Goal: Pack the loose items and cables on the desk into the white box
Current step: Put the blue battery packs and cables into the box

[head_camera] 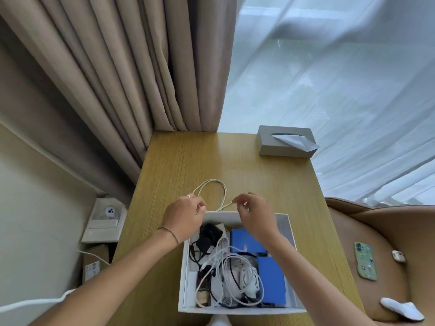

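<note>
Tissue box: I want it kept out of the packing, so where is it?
In the head view, the tissue box sits at the desk's far right corner by the sheer curtain, well beyond the white box.

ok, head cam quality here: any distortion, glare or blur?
Head view: strong wide-angle bowing at the curtain and desk edges; bright washed-out sheer window backlights the scene; hands and white cable slightly soft; box contents readable.

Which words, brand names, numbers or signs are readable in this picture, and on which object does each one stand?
No text is readable.
Cardboard box on the floor: a shipping label, too small and blurred to read.
Phone case on the chair: small stickers, too blurred to read.
Tissue box, white box, blue boxes: no visible print.
</note>
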